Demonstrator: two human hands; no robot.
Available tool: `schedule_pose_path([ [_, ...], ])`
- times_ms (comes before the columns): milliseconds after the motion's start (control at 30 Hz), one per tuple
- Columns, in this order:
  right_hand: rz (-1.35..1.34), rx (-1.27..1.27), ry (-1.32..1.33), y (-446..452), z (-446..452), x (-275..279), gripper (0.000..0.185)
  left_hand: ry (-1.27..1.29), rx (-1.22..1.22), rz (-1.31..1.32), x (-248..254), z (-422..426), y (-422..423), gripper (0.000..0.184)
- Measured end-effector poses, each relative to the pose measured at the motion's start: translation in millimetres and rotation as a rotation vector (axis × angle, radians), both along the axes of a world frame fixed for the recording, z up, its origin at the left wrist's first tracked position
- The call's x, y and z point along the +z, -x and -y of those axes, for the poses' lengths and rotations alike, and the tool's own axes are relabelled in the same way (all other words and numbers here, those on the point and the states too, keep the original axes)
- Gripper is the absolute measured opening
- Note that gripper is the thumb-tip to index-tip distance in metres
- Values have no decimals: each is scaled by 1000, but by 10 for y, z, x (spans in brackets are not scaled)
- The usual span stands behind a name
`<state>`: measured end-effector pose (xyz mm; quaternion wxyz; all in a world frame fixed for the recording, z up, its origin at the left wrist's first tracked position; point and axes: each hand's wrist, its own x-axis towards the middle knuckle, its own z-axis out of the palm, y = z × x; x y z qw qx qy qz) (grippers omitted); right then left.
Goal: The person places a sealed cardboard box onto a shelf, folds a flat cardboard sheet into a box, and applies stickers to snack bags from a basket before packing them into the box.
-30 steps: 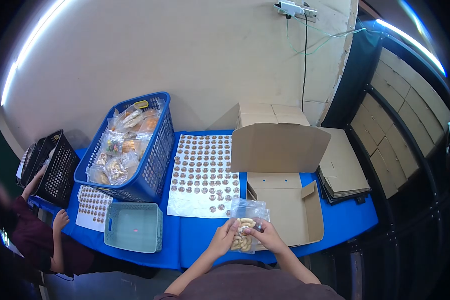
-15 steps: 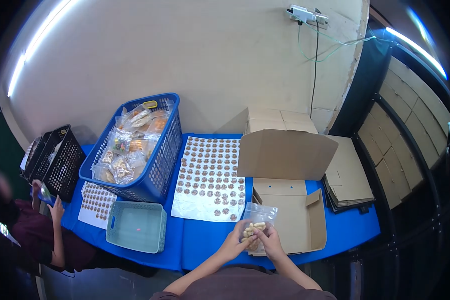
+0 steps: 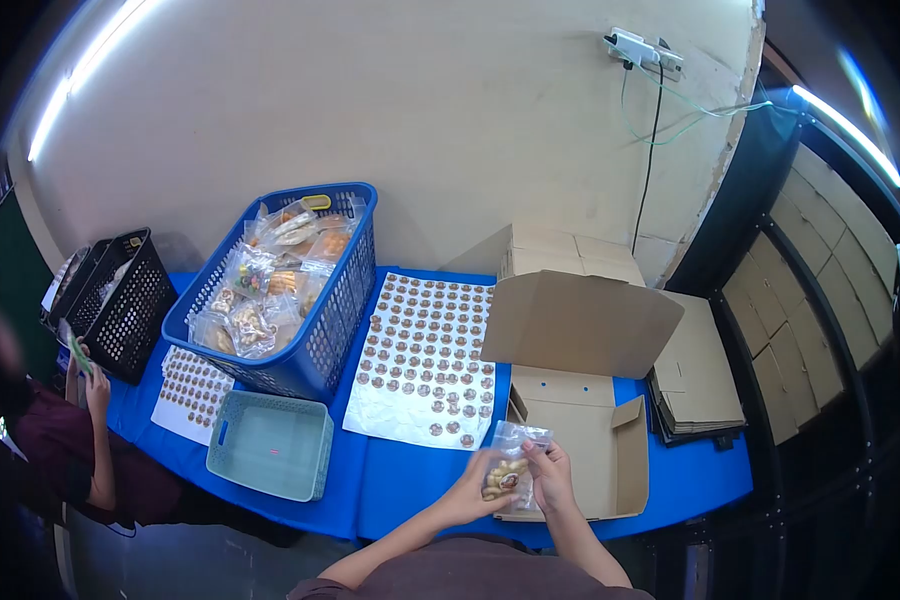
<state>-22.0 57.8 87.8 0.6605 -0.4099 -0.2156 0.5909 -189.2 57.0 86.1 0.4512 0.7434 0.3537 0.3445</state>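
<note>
Both hands hold a clear zip bag [image 3: 507, 478] of pale, knobbly snack pieces just in front of the open cardboard box [image 3: 570, 415]. A round brown sticker shows low on the bag's face. My left hand [image 3: 467, 494] is closed on the bag's left side. With thumb and fingers, my right hand [image 3: 552, 480] pinches its upper right part. Left of the box lies a white sheet of round stickers [image 3: 420, 350], with some spots bare near its lower left.
A blue basket [image 3: 340, 330] full of snack bags stands beside a pale green tray [image 3: 320, 450]. Flattened cartons [image 3: 705, 370] are stacked at right. Farther left are black baskets [image 3: 130, 310], a smaller sticker sheet [image 3: 185, 400] and a co-worker [image 3: 95, 440] holding a packet.
The bag has turned so its round sticker shows. My right hand has shifted from the snack pieces up to the bag's upper right. The whole view has shifted slightly.
</note>
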Motion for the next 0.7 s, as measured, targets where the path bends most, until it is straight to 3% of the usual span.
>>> schedule_pose_path([
  [33, 128, 36, -27, 3, 9, -39, 8, 0, 2, 1, -8, -19, 3, 62],
  [100, 254, 74, -55, 52, 40, -14, 9, 187, 215, 291, -31, -109, 14, 49],
  [133, 279, 141, -61, 122, 87, 69, 10, 140, 186, 360, -25, -166, 65, 30],
  [167, 305, 207, -67, 159, 116, 112, 10, 140, 187, 359, -14, -180, 121, 30],
  [233, 338, 258, -70, 113, 122, 117, 15, 393, 198, 289, 169, -145, 201, 19],
  [433, 499, 383, -106, -43, 122, 214, 32, 388, 135, 414, 49, -165, 269, 29],
  [500, 588, 331, -128, -67, 139, 258, 35, 415, 84, 409, 39, -183, 255, 31],
  [533, 590, 331, -130, -75, 140, 237, 35, 285, 227, 433, 93, -184, 226, 35],
  [567, 608, 118, -137, -78, 145, 192, 34, 154, 369, 453, 126, -187, 210, 41],
  [600, 620, -96, -143, -74, 139, 171, 33, 150, 369, 454, 113, -200, 218, 41],
  [700, 717, -293, -270, 184, 197, 575, 35, 173, 194, 357, 117, -173, 263, 53],
])
